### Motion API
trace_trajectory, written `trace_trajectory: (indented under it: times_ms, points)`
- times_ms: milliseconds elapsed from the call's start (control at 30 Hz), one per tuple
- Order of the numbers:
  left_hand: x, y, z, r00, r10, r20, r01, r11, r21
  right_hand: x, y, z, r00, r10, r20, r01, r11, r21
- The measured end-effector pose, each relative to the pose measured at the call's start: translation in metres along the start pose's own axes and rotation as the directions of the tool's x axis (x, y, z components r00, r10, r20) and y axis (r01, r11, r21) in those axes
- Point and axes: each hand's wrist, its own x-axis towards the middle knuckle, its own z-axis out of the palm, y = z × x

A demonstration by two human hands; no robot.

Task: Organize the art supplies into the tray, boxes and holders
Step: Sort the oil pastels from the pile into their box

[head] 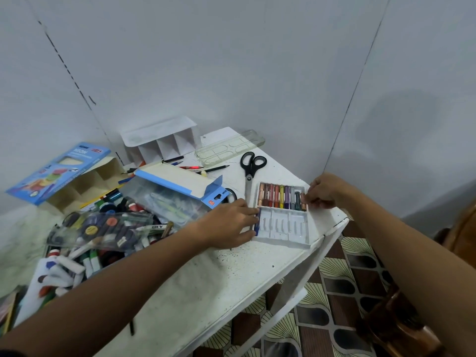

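Note:
A white plastic crayon tray lies near the table's right edge. Its far row holds several crayons; most near slots are bare. My left hand pinches a blue crayon at the tray's near-left slot. My right hand pinches a brownish crayon at the right end of the far row. An open blue crayon box lies left of the tray.
Black scissors lie behind the tray, a clear case and a white divided holder farther back. A cream holder, a blue Neon box and a heap of paints and markers fill the left. The table edge is close.

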Motion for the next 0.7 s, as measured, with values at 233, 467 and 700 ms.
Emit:
trace_trajectory:
  times_ms: [233, 467, 700]
  points:
    - [0.001, 0.012, -0.029, 0.998, -0.033, 0.045, 0.034, 0.999, -0.032, -0.020, -0.047, 0.010, 0.948, -0.272, -0.164, 0.112, 0.770, -0.628]
    - [-0.076, -0.017, -0.084, 0.967, -0.157, -0.201, 0.115, 0.972, -0.204, -0.069, -0.143, 0.078, 0.679, -0.722, -0.134, 0.609, 0.655, -0.447]
    - [-0.191, -0.061, -0.086, 0.847, -0.453, -0.278, 0.385, 0.883, -0.267, -0.118, -0.193, 0.150, 0.356, -0.821, 0.446, 0.929, 0.257, -0.267]
